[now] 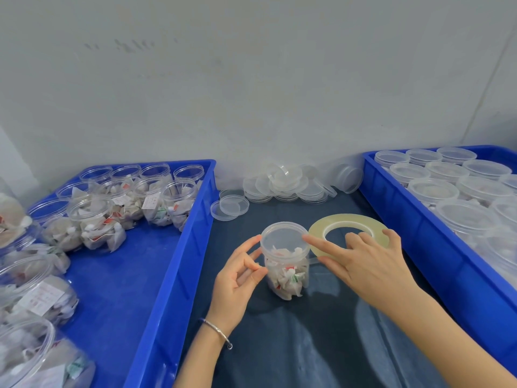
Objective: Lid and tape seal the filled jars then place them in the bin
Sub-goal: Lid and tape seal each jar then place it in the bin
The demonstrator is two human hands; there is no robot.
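The jar [286,264] stands upright at centre frame on the dark cloth-covered worktop [307,345], its lid [284,238] already seated. The left hand [237,278] steadies the jar's left side with loosely curled fingers touching the wall and lid edge. The right hand [361,261] has its forefinger stretched onto the lid's right rim, the thumb below near the wall; a thin clear strip seems to run between thumb and jar, though I cannot tell for sure. The other fingers lie spread over the tape roll [349,229], which lies flat just right of the jar.

Risk, as I judge it: the jar is light, smooth plastic filled with soft paper sachets, so pulling tape sideways could tip or slide it on the cloth. Thin clear tape may crease or stick to itself, or miss the lid seam.

Left bin [167,261] holds open jars; right bin [425,236] holds lidded ones. Loose round lids [285,186] are piled at the wall.
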